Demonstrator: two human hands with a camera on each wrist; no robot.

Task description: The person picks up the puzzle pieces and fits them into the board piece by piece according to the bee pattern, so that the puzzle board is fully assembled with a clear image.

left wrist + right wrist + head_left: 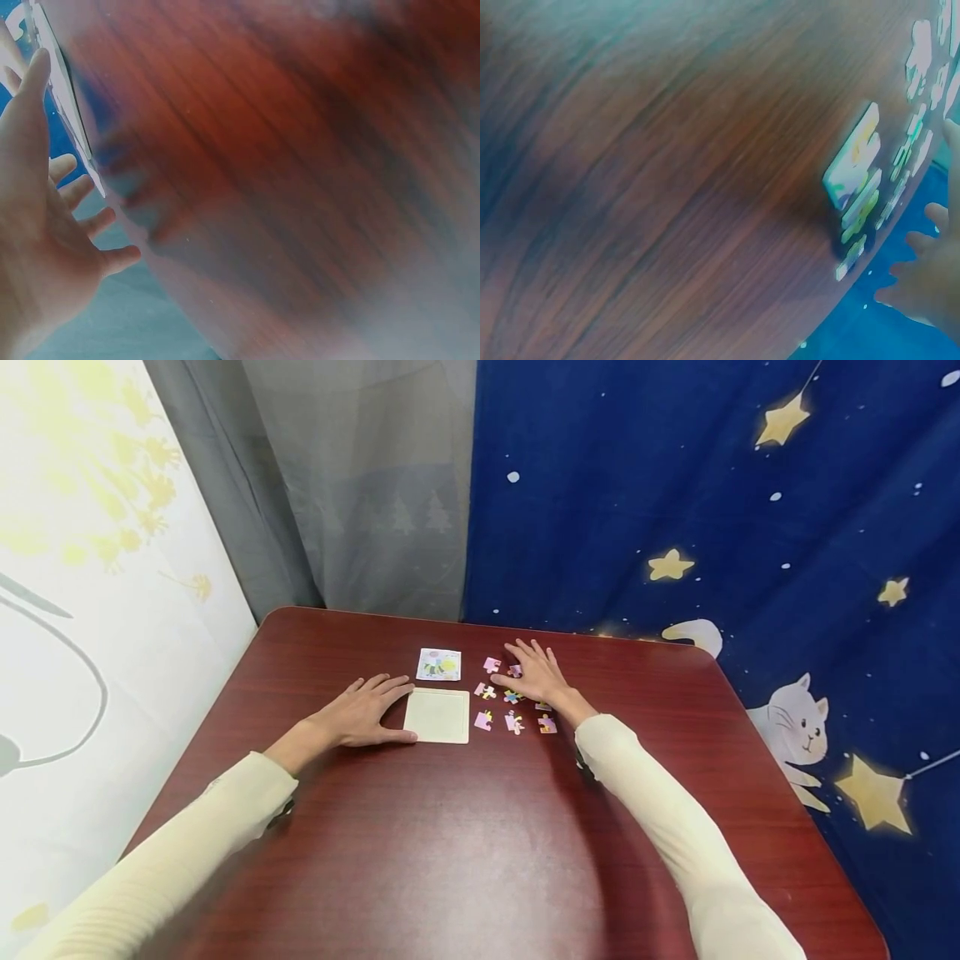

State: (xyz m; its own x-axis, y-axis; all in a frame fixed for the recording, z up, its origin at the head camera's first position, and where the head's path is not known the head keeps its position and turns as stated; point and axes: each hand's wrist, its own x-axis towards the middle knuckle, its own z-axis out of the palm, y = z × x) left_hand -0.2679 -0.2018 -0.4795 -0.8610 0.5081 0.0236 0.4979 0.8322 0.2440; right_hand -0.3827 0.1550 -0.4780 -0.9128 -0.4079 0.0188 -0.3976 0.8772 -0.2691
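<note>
A blank cream puzzle board (437, 716) lies on the dark red table (465, 827). My left hand (371, 710) rests flat beside it, fingers straight, thumb along the board's near left edge; the left wrist view shows that hand (37, 225) spread next to the board's edge (71, 112). Several pink puzzle pieces (483, 720) lie scattered right of the board. My right hand (534, 674) lies flat over the far pieces, fingers spread. In the right wrist view the pieces (855, 161) and the fingers (930, 277) show blurred.
A small colourful picture card (438, 664) lies just beyond the board. A blue star-and-cat curtain (712, 527) and a grey curtain (360, 485) hang behind the table. The table's rounded far edge is close behind the pieces.
</note>
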